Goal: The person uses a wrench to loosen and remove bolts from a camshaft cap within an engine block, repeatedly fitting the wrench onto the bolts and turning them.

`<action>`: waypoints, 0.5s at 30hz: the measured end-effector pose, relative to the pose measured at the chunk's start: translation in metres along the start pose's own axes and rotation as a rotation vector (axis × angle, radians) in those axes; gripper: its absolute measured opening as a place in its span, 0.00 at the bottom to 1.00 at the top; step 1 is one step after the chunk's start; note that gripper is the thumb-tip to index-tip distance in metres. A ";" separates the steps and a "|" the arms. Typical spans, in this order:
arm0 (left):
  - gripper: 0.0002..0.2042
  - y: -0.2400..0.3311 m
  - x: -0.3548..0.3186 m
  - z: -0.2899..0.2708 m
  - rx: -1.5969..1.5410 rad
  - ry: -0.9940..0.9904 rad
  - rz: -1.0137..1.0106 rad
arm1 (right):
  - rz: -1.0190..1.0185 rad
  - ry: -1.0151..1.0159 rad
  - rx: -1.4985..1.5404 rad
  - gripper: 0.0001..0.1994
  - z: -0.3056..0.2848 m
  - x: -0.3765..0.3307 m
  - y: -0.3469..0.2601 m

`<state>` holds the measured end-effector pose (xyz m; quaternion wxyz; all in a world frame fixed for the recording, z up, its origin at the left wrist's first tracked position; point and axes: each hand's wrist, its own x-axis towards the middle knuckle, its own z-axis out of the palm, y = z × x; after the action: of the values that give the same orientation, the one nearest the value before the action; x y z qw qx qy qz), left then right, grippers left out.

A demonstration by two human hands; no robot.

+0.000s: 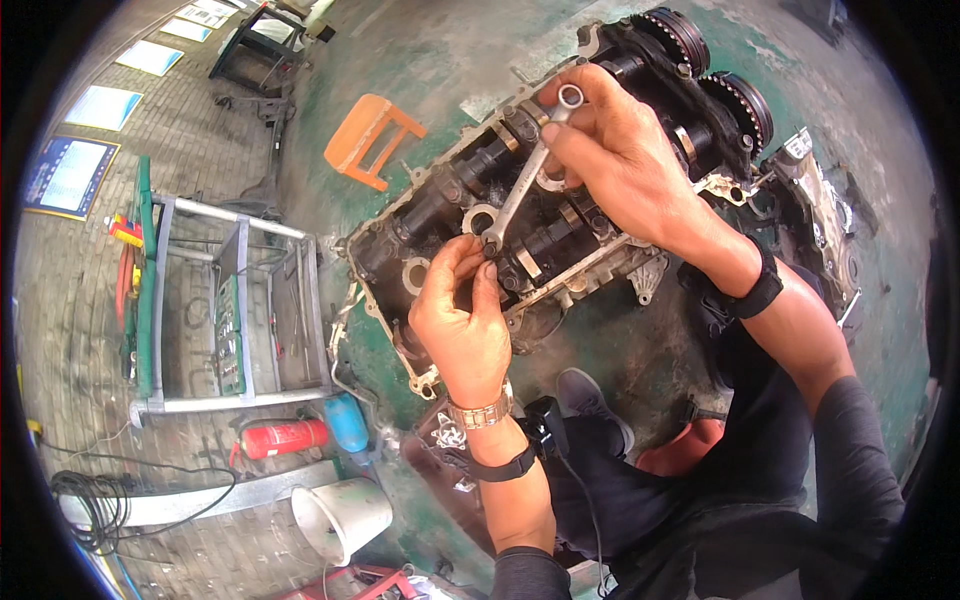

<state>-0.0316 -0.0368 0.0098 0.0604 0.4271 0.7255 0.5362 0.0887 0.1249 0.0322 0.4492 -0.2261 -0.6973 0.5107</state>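
Observation:
My right hand (625, 155) is closed around the upper part of a silver combination wrench (522, 190), its ring end sticking up past the thumb. The wrench slants down to the left, with its open jaw beside the fingertips of my left hand (462, 320). Those fingers are pinched together around a small dark spot at the jaw; what they hold is too small to make out. Both hands are over an oily engine cylinder head (575, 285) with dark camshafts (490, 160) along it. Two toothed black camshaft gears (740, 105) stand at its far right end.
A metal engine cover (815, 205) lies right of the cylinder head. An orange stool (372, 138) stands beyond it. To the left are a metal shelf frame (235, 215), a red fire extinguisher (285, 438), a blue bottle (346, 425) and a white bucket (345, 515). Coiled black cable (95, 510) lies further left.

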 end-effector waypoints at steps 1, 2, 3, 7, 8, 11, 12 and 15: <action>0.16 -0.001 0.000 0.000 -0.007 -0.004 0.007 | -0.037 0.045 -0.057 0.16 -0.002 -0.001 0.000; 0.16 -0.001 0.000 0.000 -0.008 -0.002 0.006 | -0.073 0.090 -0.114 0.14 -0.003 -0.001 0.000; 0.15 -0.002 0.000 0.000 -0.003 -0.002 0.022 | -0.027 0.069 -0.159 0.12 -0.007 -0.003 -0.004; 0.14 -0.010 0.001 -0.001 0.032 0.063 0.100 | -0.068 0.031 -0.304 0.11 -0.012 -0.010 -0.005; 0.14 -0.009 0.001 0.001 0.029 0.063 0.102 | -0.069 0.033 -0.307 0.11 -0.015 -0.012 -0.004; 0.14 -0.007 0.000 0.002 0.015 0.080 0.110 | -0.106 0.049 -0.384 0.09 -0.020 -0.016 0.002; 0.14 -0.009 0.000 0.001 0.014 0.083 0.111 | -0.108 0.048 -0.381 0.09 -0.019 -0.017 0.003; 0.14 -0.007 -0.001 0.000 0.036 0.083 0.117 | -0.165 0.058 -0.392 0.08 -0.017 -0.018 0.007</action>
<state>-0.0349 -0.0375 0.0039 -0.0088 0.4471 0.7109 0.5428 0.1111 0.1225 0.0197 0.4567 -0.2659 -0.7864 0.3199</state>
